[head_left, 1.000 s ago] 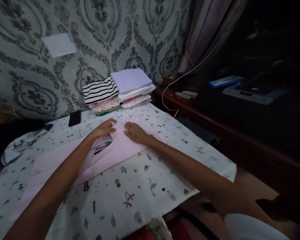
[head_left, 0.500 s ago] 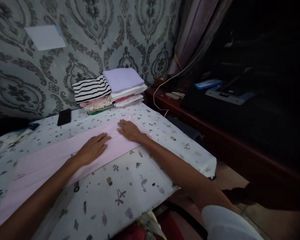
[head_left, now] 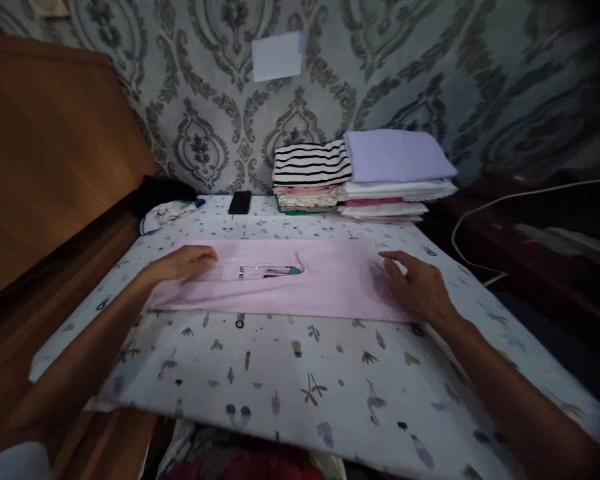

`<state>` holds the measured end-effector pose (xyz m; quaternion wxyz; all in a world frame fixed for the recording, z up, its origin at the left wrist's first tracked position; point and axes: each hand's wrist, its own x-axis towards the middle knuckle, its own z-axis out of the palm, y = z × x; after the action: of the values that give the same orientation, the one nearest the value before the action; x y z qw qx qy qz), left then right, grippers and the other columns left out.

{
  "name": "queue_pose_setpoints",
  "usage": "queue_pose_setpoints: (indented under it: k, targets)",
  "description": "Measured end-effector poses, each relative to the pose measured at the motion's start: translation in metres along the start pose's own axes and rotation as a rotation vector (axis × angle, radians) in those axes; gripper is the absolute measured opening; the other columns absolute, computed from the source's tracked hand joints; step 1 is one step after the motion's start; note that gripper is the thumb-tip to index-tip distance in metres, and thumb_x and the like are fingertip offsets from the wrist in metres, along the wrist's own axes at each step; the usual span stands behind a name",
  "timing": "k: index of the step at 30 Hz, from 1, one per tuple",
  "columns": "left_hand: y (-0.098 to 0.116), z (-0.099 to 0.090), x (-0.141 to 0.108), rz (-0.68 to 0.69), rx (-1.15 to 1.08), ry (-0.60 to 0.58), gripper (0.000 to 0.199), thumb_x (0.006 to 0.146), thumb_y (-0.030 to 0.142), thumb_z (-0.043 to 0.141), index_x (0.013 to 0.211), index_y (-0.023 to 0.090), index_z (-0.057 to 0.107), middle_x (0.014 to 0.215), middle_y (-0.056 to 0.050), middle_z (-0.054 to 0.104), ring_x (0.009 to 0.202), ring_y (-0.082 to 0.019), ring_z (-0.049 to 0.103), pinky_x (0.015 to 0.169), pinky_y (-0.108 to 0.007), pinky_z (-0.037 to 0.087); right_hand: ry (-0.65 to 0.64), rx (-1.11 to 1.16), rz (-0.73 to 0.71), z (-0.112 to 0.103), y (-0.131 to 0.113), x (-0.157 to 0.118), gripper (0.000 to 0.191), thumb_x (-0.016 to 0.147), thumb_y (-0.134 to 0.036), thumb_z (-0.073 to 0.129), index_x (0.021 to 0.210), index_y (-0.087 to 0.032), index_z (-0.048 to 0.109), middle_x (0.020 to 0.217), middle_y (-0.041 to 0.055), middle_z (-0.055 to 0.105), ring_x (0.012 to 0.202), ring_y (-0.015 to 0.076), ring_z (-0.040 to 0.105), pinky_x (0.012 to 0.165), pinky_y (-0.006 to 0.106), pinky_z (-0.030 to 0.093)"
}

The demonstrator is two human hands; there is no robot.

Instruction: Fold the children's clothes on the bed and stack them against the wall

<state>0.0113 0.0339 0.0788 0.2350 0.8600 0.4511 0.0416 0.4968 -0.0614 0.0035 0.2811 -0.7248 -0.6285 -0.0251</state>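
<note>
A pink garment point(head_left: 335, 287), folded into a long strip, lies across the bed. A lengthwise gap in its left half shows part of a print with lettering and a green patch. My left hand point(head_left: 180, 263) is at the strip's left end, fingers together and curled on the cloth; the thumb is mostly hidden. At the right end is my right hand point(head_left: 420, 287), its thumb and forefinger apart, with nothing between them. Whether its lower edge touches the cloth I cannot tell.
Against the wall stand folded clothes: a striped one point(head_left: 310, 165) tops one stack, a lilac one point(head_left: 397, 157) the other. A black phone point(head_left: 240, 202) and crumpled white cloth point(head_left: 167, 215) lie left. A wooden panel point(head_left: 55, 127) borders the left; a white cable point(head_left: 460, 233) hangs right.
My view has turned left. My hands have moved apart from the strip's right part to its opposite ends; the left hand's fingers have curled. The printed gap now shows more clearly.
</note>
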Motion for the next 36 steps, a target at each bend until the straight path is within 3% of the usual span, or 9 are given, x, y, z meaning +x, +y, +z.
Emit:
queue_pose_setpoints:
  k: [2,4,7,11,13,16,22,29,36]
  targets:
    - [-0.024,-0.014,-0.020,-0.099,-0.015,-0.045,0.046,0.086,0.057,0.046,0.097,0.018,0.066,0.090,-0.005,0.069,0.083,-0.021,0.062,0.072,-0.027,0.046,-0.062,0.060,-0.089,0.008,-0.020,0.012,0.040,0.094,-0.039,0.044,0.120,-0.020,0.068,0.117,0.0128,0.072,0.077,0.0256,0.068,0.083,0.047,0.055]
    - [-0.038,-0.017,-0.036,-0.161,-0.051,-0.090,0.045,0.083,0.058,0.048,0.093,0.018,0.066,0.082,-0.004,0.066,0.075,-0.019,0.058,0.065,-0.025,0.043,-0.123,0.087,-0.178,0.024,-0.038,0.026,0.041,0.093,-0.037,0.044,0.122,-0.019,0.067,0.126,0.0139,0.069,0.098,0.0297,0.069,0.091,0.048,0.054]
    - [-0.042,-0.008,-0.048,-0.212,-0.067,-0.080,0.040,0.077,0.056,0.053,0.092,0.020,0.064,0.079,-0.002,0.061,0.070,-0.017,0.054,0.061,-0.025,0.040,-0.188,0.082,-0.289,0.053,-0.059,0.043,0.045,0.095,-0.038,0.042,0.129,-0.016,0.062,0.134,0.0149,0.064,0.124,0.0314,0.059,0.103,0.049,0.049]
    - [-0.042,0.001,-0.054,-0.248,-0.007,-0.051,0.030,0.071,0.050,0.057,0.075,0.020,0.055,0.074,0.000,0.056,0.067,-0.016,0.049,0.058,-0.025,0.035,-0.240,-0.005,-0.374,0.084,-0.071,0.049,0.048,0.098,-0.039,0.038,0.133,-0.013,0.059,0.140,0.0166,0.060,0.133,0.0305,0.053,0.110,0.049,0.044]
    - [-0.045,-0.001,-0.054,-0.213,-0.043,0.044,0.031,0.074,0.051,0.054,0.075,0.020,0.053,0.074,0.000,0.054,0.068,-0.016,0.048,0.059,-0.025,0.035,-0.243,-0.038,-0.390,0.089,-0.072,0.048,0.050,0.100,-0.039,0.035,0.134,-0.012,0.059,0.140,0.0169,0.060,0.135,0.0296,0.051,0.112,0.048,0.042]
    - [-0.052,-0.003,-0.052,-0.214,-0.100,0.217,0.032,0.075,0.053,0.050,0.080,0.021,0.052,0.071,0.002,0.049,0.067,-0.015,0.044,0.059,-0.025,0.033,-0.225,-0.032,-0.384,0.090,-0.069,0.047,0.053,0.101,-0.042,0.032,0.135,-0.012,0.059,0.140,0.0153,0.060,0.134,0.0288,0.052,0.113,0.046,0.041]
    - [-0.059,0.009,-0.048,-0.366,-0.071,0.254,0.034,0.070,0.048,0.053,0.091,0.022,0.056,0.064,0.005,0.043,0.063,-0.017,0.044,0.057,-0.026,0.031,-0.176,0.001,-0.399,0.089,-0.068,0.044,0.053,0.102,-0.044,0.028,0.137,-0.018,0.058,0.138,0.0125,0.062,0.129,0.0304,0.056,0.109,0.049,0.044]
    - [-0.061,0.033,-0.063,-0.450,-0.110,0.469,0.049,0.080,0.053,0.052,0.120,0.024,0.052,0.067,0.005,0.050,0.064,-0.018,0.049,0.058,-0.027,0.035,-0.226,-0.029,-0.354,0.083,-0.073,0.053,0.048,0.097,-0.039,0.041,0.137,-0.017,0.056,0.127,0.0158,0.064,0.116,0.0321,0.058,0.098,0.048,0.047]
    - [-0.056,0.045,-0.068,-0.481,-0.071,0.584,0.038,0.084,0.055,0.047,0.108,0.026,0.051,0.067,0.004,0.055,0.061,-0.018,0.051,0.058,-0.029,0.039,-0.248,-0.052,-0.304,0.081,-0.079,0.081,0.020,0.086,-0.025,0.050,0.092,-0.018,0.068,0.092,0.0099,0.065,0.087,0.0233,0.059,0.078,0.034,0.048]
